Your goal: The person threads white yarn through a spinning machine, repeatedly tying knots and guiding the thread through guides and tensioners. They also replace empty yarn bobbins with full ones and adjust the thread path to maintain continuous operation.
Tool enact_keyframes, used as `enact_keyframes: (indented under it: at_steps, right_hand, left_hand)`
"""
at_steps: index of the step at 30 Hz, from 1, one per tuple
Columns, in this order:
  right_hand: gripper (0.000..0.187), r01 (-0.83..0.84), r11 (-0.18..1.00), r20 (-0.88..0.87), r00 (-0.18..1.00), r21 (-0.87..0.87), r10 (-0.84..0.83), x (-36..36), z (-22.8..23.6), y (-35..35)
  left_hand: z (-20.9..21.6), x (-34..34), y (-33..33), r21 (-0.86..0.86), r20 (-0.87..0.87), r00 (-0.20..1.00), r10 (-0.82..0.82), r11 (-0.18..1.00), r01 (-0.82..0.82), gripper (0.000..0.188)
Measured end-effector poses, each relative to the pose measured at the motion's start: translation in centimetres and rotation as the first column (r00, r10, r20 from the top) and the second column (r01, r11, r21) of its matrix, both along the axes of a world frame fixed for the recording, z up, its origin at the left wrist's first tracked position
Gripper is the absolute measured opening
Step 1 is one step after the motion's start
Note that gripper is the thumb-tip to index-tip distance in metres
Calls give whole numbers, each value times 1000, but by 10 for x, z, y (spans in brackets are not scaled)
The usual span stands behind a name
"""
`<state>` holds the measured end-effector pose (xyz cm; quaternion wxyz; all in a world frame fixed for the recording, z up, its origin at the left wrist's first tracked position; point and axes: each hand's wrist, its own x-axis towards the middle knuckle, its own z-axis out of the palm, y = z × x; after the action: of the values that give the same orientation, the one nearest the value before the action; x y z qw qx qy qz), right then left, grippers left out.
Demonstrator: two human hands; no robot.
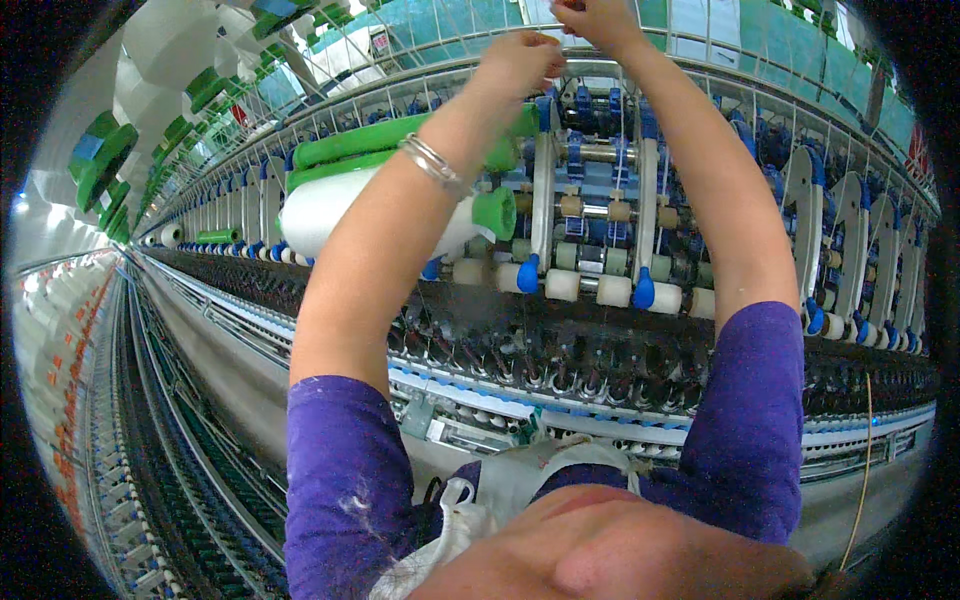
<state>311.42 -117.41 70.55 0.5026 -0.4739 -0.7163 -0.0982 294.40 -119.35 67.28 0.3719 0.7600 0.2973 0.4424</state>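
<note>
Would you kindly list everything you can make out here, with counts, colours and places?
Bobbin: one, white, green-ended, left of centre.
Tubes: at least two, green, just above the bobbin.
Hanging spools: many, white and green, upper left.
Knobs: several, blue, centre and right.
Rollers: many, cream, in rows, centre.
Stick: one, thin, tan, lower right.
Bracelet: at least one, silver, left forearm.
Sleeves: two, purple, lower left and right.
Hands: two, bare, top centre: left hand, right hand; grip unclear.
</note>
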Motion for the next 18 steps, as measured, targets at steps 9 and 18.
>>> enact_keyframes:
  at_steps: [9, 18]
  right_hand:
    - [33, 86, 655, 75, 996, -751, -44, 21, -1, 14]
    - [28, 34, 641, -73, 987, -767, -140, 19, 3, 20]
  left_hand:
    - [-56, 97, 18, -264, 688, 709, 156, 963, 44, 22]
    - [-67, 107, 49, -167, 812, 574, 107, 985, 53, 6]
